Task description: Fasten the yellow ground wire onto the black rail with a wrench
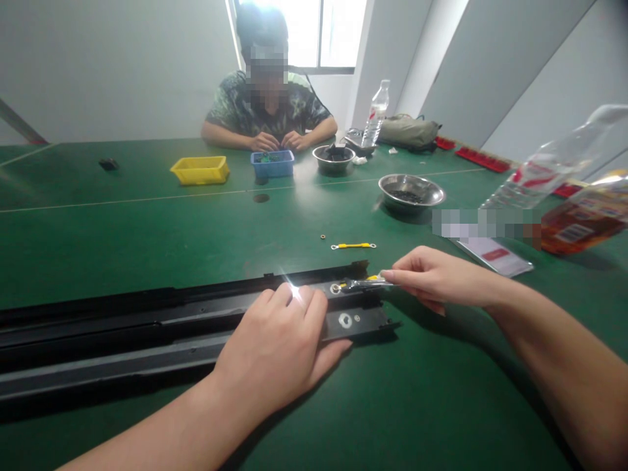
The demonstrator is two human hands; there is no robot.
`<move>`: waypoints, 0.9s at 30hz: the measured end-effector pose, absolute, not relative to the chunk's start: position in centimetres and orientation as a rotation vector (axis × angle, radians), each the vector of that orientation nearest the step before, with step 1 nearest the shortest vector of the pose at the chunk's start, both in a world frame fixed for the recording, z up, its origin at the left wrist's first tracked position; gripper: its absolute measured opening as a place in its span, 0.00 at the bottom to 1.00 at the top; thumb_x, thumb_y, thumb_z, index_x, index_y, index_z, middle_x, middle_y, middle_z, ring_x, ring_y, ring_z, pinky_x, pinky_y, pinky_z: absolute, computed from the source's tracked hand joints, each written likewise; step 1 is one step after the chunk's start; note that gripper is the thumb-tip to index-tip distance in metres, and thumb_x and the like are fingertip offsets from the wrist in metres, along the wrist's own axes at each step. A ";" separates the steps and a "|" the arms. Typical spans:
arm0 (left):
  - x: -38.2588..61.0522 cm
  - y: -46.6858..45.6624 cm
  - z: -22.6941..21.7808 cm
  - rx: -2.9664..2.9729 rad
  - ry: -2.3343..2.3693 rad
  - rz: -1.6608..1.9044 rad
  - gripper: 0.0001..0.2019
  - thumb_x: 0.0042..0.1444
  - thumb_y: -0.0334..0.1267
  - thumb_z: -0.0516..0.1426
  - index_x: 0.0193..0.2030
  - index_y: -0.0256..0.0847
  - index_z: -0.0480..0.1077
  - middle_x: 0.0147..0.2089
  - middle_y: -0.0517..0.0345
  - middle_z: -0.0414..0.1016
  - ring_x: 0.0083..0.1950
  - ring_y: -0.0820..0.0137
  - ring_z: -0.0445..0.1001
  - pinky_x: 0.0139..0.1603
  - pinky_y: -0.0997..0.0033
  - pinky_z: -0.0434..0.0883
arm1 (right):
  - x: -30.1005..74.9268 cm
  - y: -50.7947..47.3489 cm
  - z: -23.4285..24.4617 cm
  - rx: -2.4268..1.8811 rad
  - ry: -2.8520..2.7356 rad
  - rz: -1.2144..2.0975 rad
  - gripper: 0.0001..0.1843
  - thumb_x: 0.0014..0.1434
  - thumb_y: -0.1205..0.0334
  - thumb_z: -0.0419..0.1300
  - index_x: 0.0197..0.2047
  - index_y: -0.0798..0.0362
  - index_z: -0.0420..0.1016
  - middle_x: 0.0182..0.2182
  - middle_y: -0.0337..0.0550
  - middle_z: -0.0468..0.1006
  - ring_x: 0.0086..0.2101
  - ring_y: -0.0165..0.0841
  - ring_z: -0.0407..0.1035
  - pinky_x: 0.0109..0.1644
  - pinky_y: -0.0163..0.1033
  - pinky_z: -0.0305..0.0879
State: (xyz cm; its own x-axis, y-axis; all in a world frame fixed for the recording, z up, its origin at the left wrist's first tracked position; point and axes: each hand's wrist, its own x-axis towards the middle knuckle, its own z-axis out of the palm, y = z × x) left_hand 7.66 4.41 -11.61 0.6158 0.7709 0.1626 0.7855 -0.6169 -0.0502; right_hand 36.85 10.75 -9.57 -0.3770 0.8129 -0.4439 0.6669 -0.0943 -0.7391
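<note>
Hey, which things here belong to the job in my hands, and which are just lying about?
Likely part of the job:
black rails, under your left hand
metal tool, in your right hand
loose yellow lead with ringed ends
small ring near it

Probably lying about:
nearer clear bottle
bottle of orange-brown liquid
greyish bag

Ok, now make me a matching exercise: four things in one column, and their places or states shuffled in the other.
Things:
1. left hand
2. right hand
3. yellow wire lead with ring terminals
4. blue plastic bin

Places or states:
A. right in front of the person opposite
B. on the black metal rails
C. beside a small nut or washer
D. holding a slim metal tool

Pairs: 1-B, 2-D, 3-C, 4-A
</note>
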 end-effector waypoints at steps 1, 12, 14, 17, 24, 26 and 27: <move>7.7 4.4 -11.6 -2.719 -1.315 -0.188 0.22 0.68 0.60 0.47 0.47 0.42 0.66 0.42 0.50 0.71 0.43 0.53 0.67 0.42 0.51 0.66 | 36.8 10.8 -9.6 -1.656 -1.997 1.434 0.30 0.63 0.38 0.61 0.21 0.51 0.62 0.14 0.33 0.62 0.14 0.28 0.62 0.19 0.34 0.52; 7.7 4.5 -11.5 -2.716 -1.315 -0.186 0.21 0.68 0.59 0.48 0.47 0.42 0.66 0.42 0.49 0.71 0.43 0.54 0.68 0.42 0.52 0.66 | 35.4 10.7 -9.7 -1.392 -1.899 1.043 0.29 0.67 0.38 0.58 0.24 0.50 0.64 0.16 0.37 0.69 0.19 0.30 0.64 0.28 0.39 0.59; 7.6 4.5 -11.5 -2.718 -1.314 -0.187 0.21 0.68 0.59 0.48 0.47 0.42 0.66 0.42 0.49 0.71 0.43 0.53 0.68 0.42 0.52 0.67 | 35.3 10.8 -10.0 -1.370 -1.895 1.075 0.29 0.68 0.38 0.58 0.24 0.50 0.64 0.16 0.36 0.69 0.19 0.30 0.63 0.28 0.39 0.58; 7.6 4.4 -11.5 -2.723 -1.312 -0.187 0.21 0.68 0.59 0.48 0.47 0.42 0.66 0.42 0.50 0.71 0.44 0.53 0.68 0.43 0.51 0.67 | 35.1 11.0 -10.7 -1.351 -1.881 1.116 0.27 0.68 0.40 0.58 0.25 0.51 0.65 0.16 0.35 0.68 0.19 0.29 0.63 0.27 0.37 0.58; 7.6 4.4 -11.5 -2.722 -1.318 -0.188 0.21 0.68 0.59 0.48 0.47 0.42 0.66 0.42 0.50 0.71 0.43 0.53 0.68 0.42 0.51 0.67 | 34.9 11.3 -11.4 -1.428 -1.857 1.176 0.26 0.67 0.41 0.60 0.26 0.51 0.65 0.15 0.33 0.67 0.18 0.28 0.63 0.25 0.35 0.56; 7.6 4.4 -11.6 -2.717 -1.321 -0.189 0.21 0.68 0.59 0.48 0.47 0.42 0.66 0.42 0.50 0.71 0.43 0.53 0.68 0.42 0.51 0.68 | 35.2 11.3 -11.1 -1.476 -1.901 1.211 0.26 0.67 0.41 0.60 0.25 0.51 0.64 0.15 0.33 0.67 0.18 0.29 0.64 0.26 0.35 0.57; 7.6 4.4 -11.6 -2.717 -1.323 -0.190 0.21 0.68 0.59 0.48 0.47 0.42 0.67 0.42 0.50 0.71 0.43 0.53 0.68 0.42 0.51 0.68 | 35.3 11.2 -10.9 -1.499 -1.936 1.245 0.26 0.67 0.41 0.60 0.25 0.51 0.65 0.15 0.33 0.67 0.18 0.29 0.64 0.26 0.35 0.57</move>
